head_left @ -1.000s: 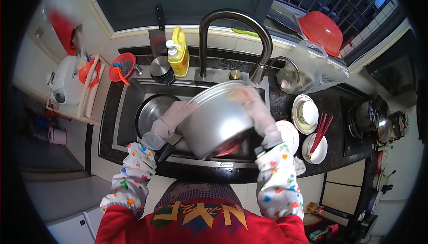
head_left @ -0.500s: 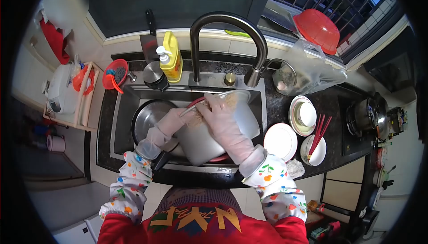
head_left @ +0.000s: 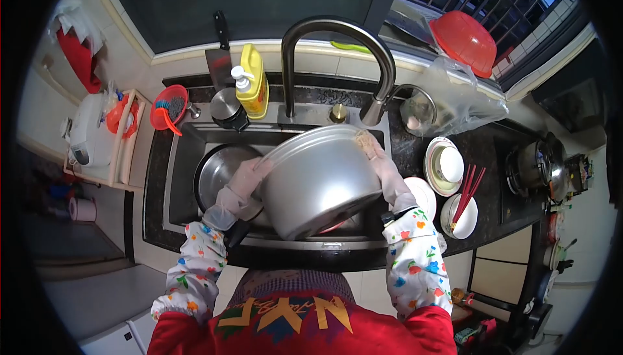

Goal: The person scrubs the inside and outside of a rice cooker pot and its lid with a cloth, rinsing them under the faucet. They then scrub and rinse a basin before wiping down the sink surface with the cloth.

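Observation:
A large silver metal pot (head_left: pixel 321 176) is held tilted over the sink (head_left: pixel 182 193), its rim toward the faucet and its base toward me. My gloved left hand (head_left: pixel 243 183) grips the pot's left side, its fingers partly out of sight. On the far right rim is my gloved right hand (head_left: pixel 383 163), closed around a tan fibrous scrubber (head_left: pixel 365 139) pressed to the pot. A frying pan (head_left: pixel 217 176) lies in the left of the sink, its dark handle near my left wrist. Something red shows under the pot.
Behind the sink rises a tall faucet (head_left: pixel 287 76). A yellow soap bottle (head_left: pixel 254 85), a small steel pot (head_left: pixel 225 105), a cleaver (head_left: pixel 219 63) and a red bowl (head_left: pixel 170 103) stand back left. To the right are stacked bowls (head_left: pixel 449 164), a plate (head_left: pixel 423 194), red chopsticks (head_left: pixel 468 196) and a plastic bag (head_left: pixel 454 105).
The pot has turned, showing more of its outer wall and base. My right hand has moved right from the pot's middle to its right rim; my left hand has shifted to the left side.

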Demonstrator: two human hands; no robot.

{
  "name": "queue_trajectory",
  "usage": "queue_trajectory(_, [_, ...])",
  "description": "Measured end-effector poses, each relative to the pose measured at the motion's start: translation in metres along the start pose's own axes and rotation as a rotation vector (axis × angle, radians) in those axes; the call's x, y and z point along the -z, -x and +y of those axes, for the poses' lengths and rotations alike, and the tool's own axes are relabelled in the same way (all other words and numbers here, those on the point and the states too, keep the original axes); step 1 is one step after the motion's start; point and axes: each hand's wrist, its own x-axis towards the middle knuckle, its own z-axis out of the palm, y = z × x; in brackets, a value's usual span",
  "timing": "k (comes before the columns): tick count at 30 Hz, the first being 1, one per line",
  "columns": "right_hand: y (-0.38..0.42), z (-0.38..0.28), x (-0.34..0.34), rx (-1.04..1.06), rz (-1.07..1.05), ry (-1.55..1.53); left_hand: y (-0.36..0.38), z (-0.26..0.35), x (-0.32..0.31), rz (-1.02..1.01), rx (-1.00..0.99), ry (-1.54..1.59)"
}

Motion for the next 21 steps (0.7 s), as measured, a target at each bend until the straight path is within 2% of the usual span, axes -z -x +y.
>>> queue_trajectory(1, [0.002,0.017,0.012,-0.013,0.000,-0.004,-0.002,-0.001,0.002,-0.017,0.031,0.014])
queue_trajectory(2, [0.006,0.032,0.023,0.128,-0.026,0.158,-0.004,0.002,0.002,-0.018,0.045,0.014])
queue_trajectory(4, [0.029,0.019,0.012,0.256,-0.054,0.315,-0.009,0.011,0.001,0.003,-0.018,0.042])
queue_trajectory(6, [0.075,-0.061,-0.038,-0.121,0.168,0.194,-0.009,0.009,0.001,0.011,-0.014,0.011])
queue_trajectory(7, [0.078,-0.053,-0.045,0.042,0.262,0.416,-0.012,0.005,0.002,0.037,-0.028,-0.041])
queue_trajectory(10, [0.077,-0.052,-0.067,0.690,0.095,0.884,-0.020,-0.005,0.002,0.059,-0.048,-0.088])
queue_trajectory(11, [0.082,-0.061,-0.097,0.703,0.185,0.943,-0.021,-0.006,0.003,0.072,-0.051,-0.084])
queue_trajectory(12, [0.086,-0.064,-0.120,0.758,0.280,1.189,-0.021,-0.006,0.005,0.062,-0.057,-0.091])
queue_trajectory(14, [0.100,-0.093,-0.136,0.849,0.243,1.117,-0.018,-0.007,0.006,0.073,-0.026,-0.062])
queue_trajectory(15, [0.095,-0.085,-0.126,0.851,0.250,1.117,-0.019,-0.008,0.005,0.070,-0.032,-0.065])
queue_trajectory(17, [0.083,-0.062,-0.092,0.757,0.165,0.918,-0.020,-0.014,0.004,0.115,-0.066,-0.015])
queue_trajectory(18, [0.085,-0.069,-0.073,0.727,0.134,0.776,-0.020,-0.020,0.006,0.122,-0.074,-0.015])
queue_trajectory(20, [0.086,-0.052,-0.051,0.271,0.074,-0.093,-0.026,-0.026,0.010,0.090,-0.017,-0.027])
queue_trajectory(21, [0.084,-0.029,-0.034,0.280,0.081,-0.096,-0.025,-0.021,0.007,0.084,-0.025,-0.031])
